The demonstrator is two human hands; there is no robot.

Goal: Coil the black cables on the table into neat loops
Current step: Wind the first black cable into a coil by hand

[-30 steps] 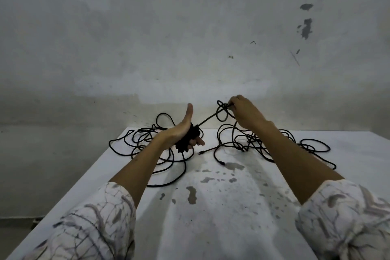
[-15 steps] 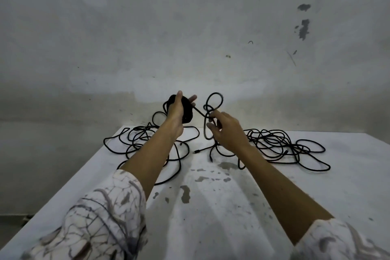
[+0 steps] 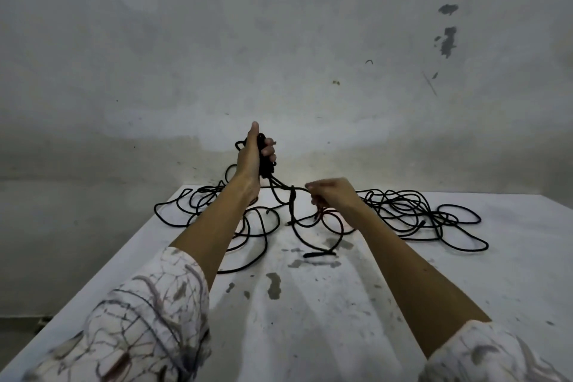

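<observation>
My left hand (image 3: 252, 155) is raised above the far edge of the table and grips a tight black coil (image 3: 266, 161) of cable, thumb pointing up. From the coil a strand of black cable (image 3: 283, 195) runs down and right to my right hand (image 3: 333, 195), which pinches it just above the table. Loose black cable lies in tangles on the table: one heap (image 3: 204, 205) at the far left behind my left forearm, another heap (image 3: 412, 214) at the far right. A cable end (image 3: 319, 254) lies near the middle.
The white table (image 3: 310, 319) is stained with grey patches and ends at a far edge close to a bare grey wall (image 3: 279, 40). Its left edge runs diagonally toward me, with floor below.
My left hand has stayed raised with the coil and turned so the thumb points up. My right hand has dropped lower and moved right along the strand, toward the table.
</observation>
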